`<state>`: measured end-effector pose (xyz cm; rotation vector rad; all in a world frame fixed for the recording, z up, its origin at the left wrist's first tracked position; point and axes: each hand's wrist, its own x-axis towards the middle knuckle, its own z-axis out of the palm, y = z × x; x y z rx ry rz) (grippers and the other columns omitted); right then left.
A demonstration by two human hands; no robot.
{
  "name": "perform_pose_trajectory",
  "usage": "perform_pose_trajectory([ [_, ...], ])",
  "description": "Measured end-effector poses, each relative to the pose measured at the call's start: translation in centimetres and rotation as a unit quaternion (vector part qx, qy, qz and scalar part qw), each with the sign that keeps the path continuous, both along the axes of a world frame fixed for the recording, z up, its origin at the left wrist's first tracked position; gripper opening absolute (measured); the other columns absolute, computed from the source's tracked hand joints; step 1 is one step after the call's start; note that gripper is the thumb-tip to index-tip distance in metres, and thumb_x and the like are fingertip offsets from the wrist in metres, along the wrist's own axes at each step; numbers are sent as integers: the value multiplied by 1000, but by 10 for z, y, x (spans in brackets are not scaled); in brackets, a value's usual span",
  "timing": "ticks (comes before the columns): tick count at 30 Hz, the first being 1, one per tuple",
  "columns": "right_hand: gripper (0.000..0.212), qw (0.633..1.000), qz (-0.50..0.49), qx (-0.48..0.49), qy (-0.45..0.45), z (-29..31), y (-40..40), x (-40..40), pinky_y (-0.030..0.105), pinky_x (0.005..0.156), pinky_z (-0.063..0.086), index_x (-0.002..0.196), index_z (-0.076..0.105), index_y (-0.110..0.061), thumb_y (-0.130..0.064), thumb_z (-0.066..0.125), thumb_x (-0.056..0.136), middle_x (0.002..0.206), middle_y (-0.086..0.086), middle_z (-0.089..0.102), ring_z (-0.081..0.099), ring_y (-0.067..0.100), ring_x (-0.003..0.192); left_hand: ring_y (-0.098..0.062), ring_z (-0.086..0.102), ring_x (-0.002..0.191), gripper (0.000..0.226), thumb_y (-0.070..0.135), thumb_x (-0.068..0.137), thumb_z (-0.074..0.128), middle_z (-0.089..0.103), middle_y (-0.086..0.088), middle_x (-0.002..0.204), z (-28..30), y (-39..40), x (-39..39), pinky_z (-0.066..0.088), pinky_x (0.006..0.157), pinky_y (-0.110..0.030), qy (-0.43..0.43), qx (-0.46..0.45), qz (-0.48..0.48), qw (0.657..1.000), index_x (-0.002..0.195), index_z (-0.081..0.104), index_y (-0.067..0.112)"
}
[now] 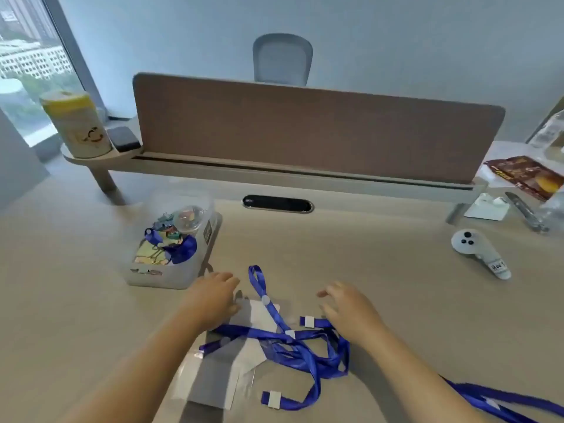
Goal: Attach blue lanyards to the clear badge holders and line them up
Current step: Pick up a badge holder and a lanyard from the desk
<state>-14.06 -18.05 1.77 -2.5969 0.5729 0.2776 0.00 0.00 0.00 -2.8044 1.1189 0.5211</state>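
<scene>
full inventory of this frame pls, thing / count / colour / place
lanyards: several, tangled, blue, near desk centre; more at lower right
badge holders: a few overlapping, clear, under the lanyards
plastic bin: 1, clear, left of centre, holds clips and a blue lanyard
wipes canister: 1, white and yellow, on shelf at far left
dark case: 1, black, beside the canister
divider panel: 1, brown, back of desk
chair: 1, grey, behind the divider
controller: 1, white, right
snack bag: 1, brown, far right
left hand: open, on a holder's edge
right hand: open, over the lanyards
</scene>
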Motion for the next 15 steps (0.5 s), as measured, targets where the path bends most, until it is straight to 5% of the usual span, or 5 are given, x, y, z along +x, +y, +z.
perform_pose_trajectory([
  [4,34,1000,11,14,26,-29,-3,7,29,98,38,125,53,-11,-20,39,95,132,5,52,47,20,120,-24,50,111,43,37,84,52,51,-4,128,-33,-7,2,44,91,-36,37,-3,55,998,120,45,14],
  [15,33,999,13,29,14,-50,-8,29,29,95,38,123,54,-11,-19,41,94,129,5,53,48,20,119,-30,49,106,61,31,65,77,52,-11,116,-60,-36,16,47,93,-41,128,-11,199,971,112,43,12],
])
